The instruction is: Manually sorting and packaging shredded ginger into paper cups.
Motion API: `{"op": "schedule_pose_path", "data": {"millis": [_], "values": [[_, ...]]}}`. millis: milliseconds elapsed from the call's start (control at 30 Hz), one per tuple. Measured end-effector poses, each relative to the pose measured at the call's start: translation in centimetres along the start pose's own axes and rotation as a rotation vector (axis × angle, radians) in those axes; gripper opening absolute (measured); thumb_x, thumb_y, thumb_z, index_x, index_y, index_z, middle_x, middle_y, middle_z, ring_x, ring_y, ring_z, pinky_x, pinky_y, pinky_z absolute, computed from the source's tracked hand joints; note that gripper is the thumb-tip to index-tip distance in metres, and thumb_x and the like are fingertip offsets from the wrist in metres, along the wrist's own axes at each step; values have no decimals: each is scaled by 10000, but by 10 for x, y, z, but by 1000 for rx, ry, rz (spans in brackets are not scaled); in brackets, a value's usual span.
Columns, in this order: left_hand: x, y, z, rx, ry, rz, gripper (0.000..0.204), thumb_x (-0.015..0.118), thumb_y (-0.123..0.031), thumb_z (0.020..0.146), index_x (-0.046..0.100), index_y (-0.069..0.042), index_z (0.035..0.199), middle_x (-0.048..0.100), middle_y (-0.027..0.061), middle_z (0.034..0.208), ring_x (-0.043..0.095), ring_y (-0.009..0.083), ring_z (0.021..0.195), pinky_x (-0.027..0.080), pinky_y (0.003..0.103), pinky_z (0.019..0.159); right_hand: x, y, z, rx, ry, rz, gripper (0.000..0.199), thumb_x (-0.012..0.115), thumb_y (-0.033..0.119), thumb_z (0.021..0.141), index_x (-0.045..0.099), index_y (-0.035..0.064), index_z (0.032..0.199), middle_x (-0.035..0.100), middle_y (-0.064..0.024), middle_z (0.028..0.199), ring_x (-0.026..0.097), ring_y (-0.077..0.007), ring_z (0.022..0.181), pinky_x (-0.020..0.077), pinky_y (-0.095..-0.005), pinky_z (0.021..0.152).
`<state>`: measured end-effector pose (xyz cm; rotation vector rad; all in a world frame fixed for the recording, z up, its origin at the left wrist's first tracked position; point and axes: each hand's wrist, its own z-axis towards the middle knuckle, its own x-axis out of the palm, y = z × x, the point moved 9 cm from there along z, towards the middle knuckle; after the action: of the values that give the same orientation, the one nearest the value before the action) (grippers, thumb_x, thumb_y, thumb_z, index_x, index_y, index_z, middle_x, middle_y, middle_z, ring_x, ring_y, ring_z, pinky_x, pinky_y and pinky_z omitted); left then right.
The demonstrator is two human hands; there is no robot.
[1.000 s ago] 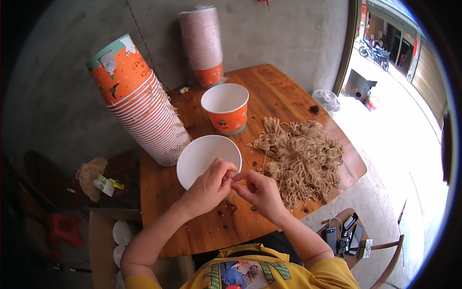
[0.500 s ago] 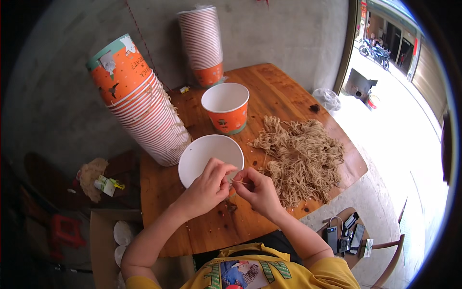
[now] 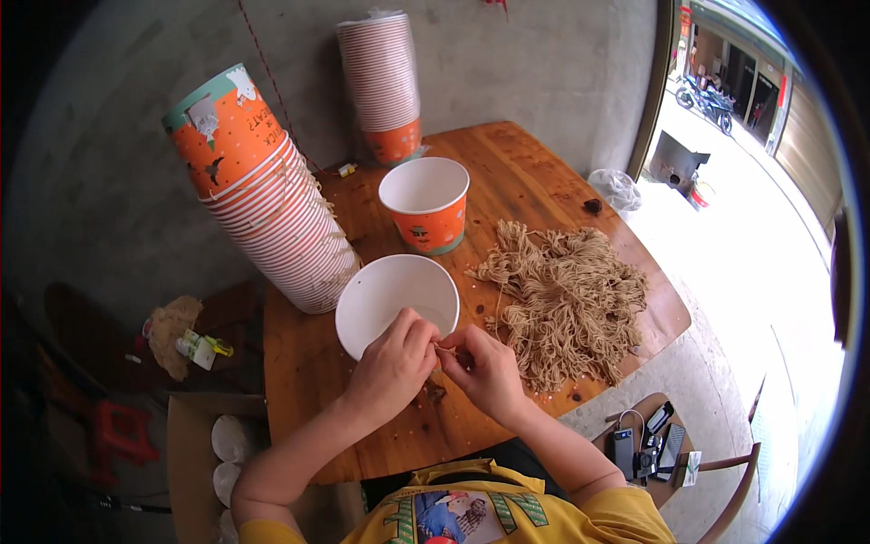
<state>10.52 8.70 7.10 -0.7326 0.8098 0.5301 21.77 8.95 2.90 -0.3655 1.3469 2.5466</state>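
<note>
Strand, thin and pale, shows between the fingertips of the left hand and right hand, at the near right edge of the near bucket. Right hand: thumb and fingers drawn together, apparently pinching the strand. Left hand: fingers curled in, tips hidden; its hold cannot be confirmed. It overlaps the near bucket's rim in view; contact cannot be told.

Surroundings: 1 second bucket stands upright just beyond the near bucket; a tangled cord heap lies to its right; a leaning stack sits close on its left; a wrapped stack stands farther beyond.

Risks, in judgement: the strand could slip, being so slim; a forearm knock could shift the near bucket; the leaning stack could topple from its tilt; cords could snag, being loosely heaped.
</note>
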Motion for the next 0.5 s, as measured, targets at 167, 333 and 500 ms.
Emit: {"op": "schedule_pose_path", "data": {"millis": [167, 333, 500], "values": [[0, 11, -5, -159, -49, -160, 178, 628, 29, 808, 524, -34, 938, 574, 122, 881, 611, 309, 818, 510, 400, 679, 2, 3, -3, -56, 13, -60, 137, 710, 96, 824, 611, 75, 917, 635, -90, 808, 646, -262, 669, 517, -347, 578], [4, 21, -12, -260, -88, -288, 157, 621, 43, 816, 528, -18, 927, 593, 130, 884, 621, 300, 797, 512, 378, 653, 2, 14, -6, -229, -50, -112, 140, 715, 24, 788, 616, 55, 883, 615, -59, 761, 603, -179, 585, 488, -296, 516], [2, 22, -14, -275, -116, -338, 167, 620, 60, 814, 526, -10, 933, 591, 120, 852, 622, 271, 766, 518, 363, 652, 2, 18, -8, -255, -35, -119, 151, 718, 16, 779, 615, 48, 885, 612, -69, 774, 606, -190, 590, 493, -290, 519]]}}
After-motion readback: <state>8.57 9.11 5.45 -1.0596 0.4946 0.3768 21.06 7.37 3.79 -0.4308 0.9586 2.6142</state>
